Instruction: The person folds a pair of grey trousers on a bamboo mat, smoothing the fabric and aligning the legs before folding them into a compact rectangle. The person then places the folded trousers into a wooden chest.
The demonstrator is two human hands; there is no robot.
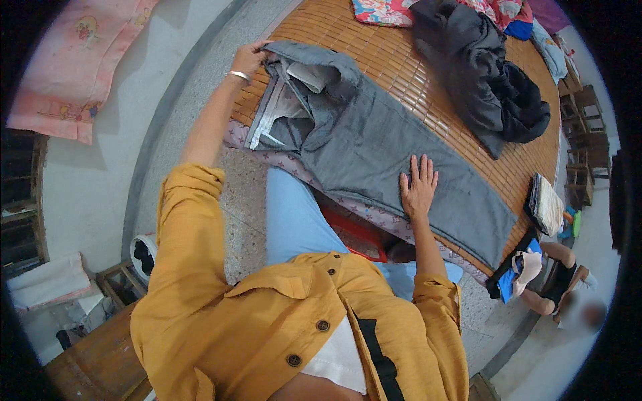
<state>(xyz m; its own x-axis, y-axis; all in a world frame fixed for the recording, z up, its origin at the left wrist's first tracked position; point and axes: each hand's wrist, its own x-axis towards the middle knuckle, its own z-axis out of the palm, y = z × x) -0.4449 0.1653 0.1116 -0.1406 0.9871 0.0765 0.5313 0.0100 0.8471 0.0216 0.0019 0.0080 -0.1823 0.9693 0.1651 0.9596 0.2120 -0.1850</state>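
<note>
A pair of grey trousers [374,127] lies folded lengthwise across a bamboo mat [321,27], its legs reaching toward the right. The waist end gapes, showing pale lining and a whitish inner band. My left hand [250,60], with a bracelet at the wrist, pinches the far corner of the waistband. Flat on the trouser leg, near its lower edge, rests my right hand [419,188], fingers spread and holding nothing.
Dark rumpled clothes [475,73] lie at the far right of the mat. Folded clothes [547,204] and a small blue and beige pile [523,271] sit by its right edge. Beyond, a person [562,287] sits. A red stool [354,234] stands under the bed edge.
</note>
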